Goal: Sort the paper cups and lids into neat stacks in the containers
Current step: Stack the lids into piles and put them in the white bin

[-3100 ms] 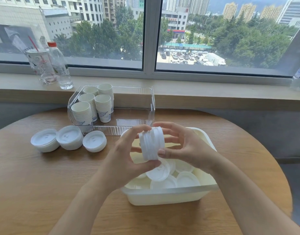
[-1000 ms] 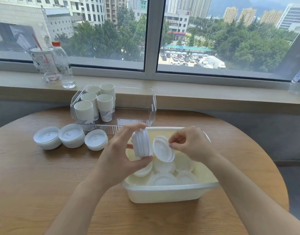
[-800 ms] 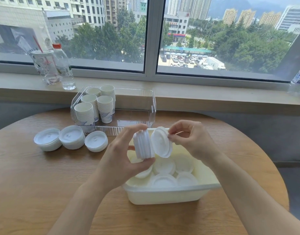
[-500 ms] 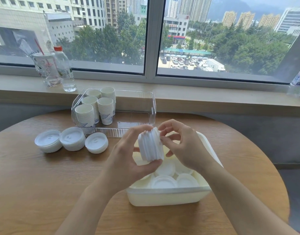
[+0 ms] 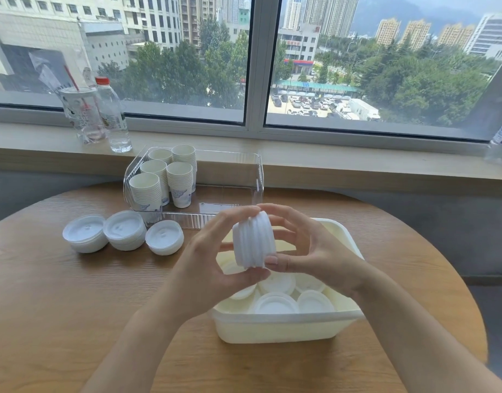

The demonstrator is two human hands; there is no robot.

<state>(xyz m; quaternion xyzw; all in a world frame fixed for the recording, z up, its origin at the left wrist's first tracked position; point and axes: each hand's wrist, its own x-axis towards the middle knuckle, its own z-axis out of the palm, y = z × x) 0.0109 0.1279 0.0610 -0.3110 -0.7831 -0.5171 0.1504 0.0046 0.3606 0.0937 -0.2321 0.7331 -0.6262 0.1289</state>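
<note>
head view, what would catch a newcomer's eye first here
First the stack of white lids held on its side between the left hand and the right hand, above the cream tub of loose lids. Next, the five stacks of paper cups in the left end of the clear container behind, and three piles of lids on the round wooden table at left.

Between my left hand [image 5: 213, 259] and right hand [image 5: 315, 251] I hold a stack of lids [image 5: 254, 239] on its side, above the tub [image 5: 286, 327], where loose lids [image 5: 275, 303] lie below and just behind my wrists. Left of my left hand three lid piles [image 5: 122, 232] sit in a row on the table [image 5: 60, 307]. Behind both hands stands the clear bin [image 5: 255, 177], with cup stacks [image 5: 164, 177] in its left end.
</note>
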